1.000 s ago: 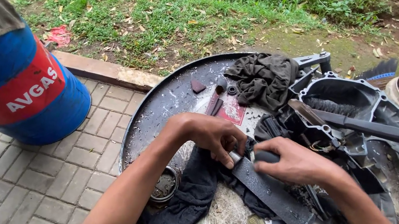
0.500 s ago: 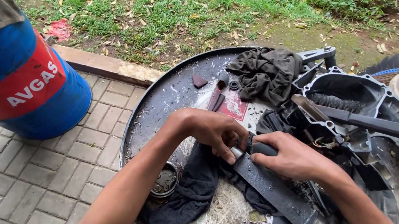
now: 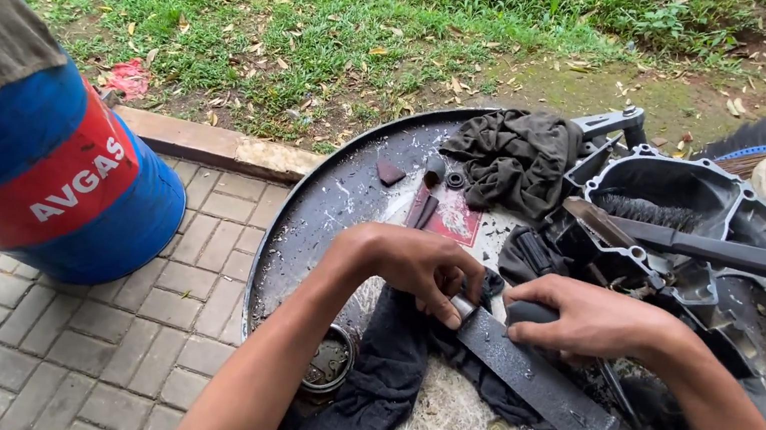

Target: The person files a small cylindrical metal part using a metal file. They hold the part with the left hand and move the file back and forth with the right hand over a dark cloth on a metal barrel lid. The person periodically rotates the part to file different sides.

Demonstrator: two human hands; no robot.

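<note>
My left hand (image 3: 416, 265) pinches the near end of a long dark metal file (image 3: 536, 377) that lies slanting across a dark rag (image 3: 379, 376) on a round metal tray (image 3: 324, 206). My right hand (image 3: 590, 322) is curled over a small dark part just above the file, and what it grips is hidden under the fingers. The file's handle end sits at the lower right of the tray.
A blue and red drum (image 3: 55, 176) lies on the brick paving at left. On the tray are a grey engine casing (image 3: 698, 206), a crumpled dark cloth (image 3: 518, 159), a knife-like tool (image 3: 731, 255) and a small round part (image 3: 330, 364). Grass lies beyond.
Both hands stay on the file and rag; they have shifted only slightly.
</note>
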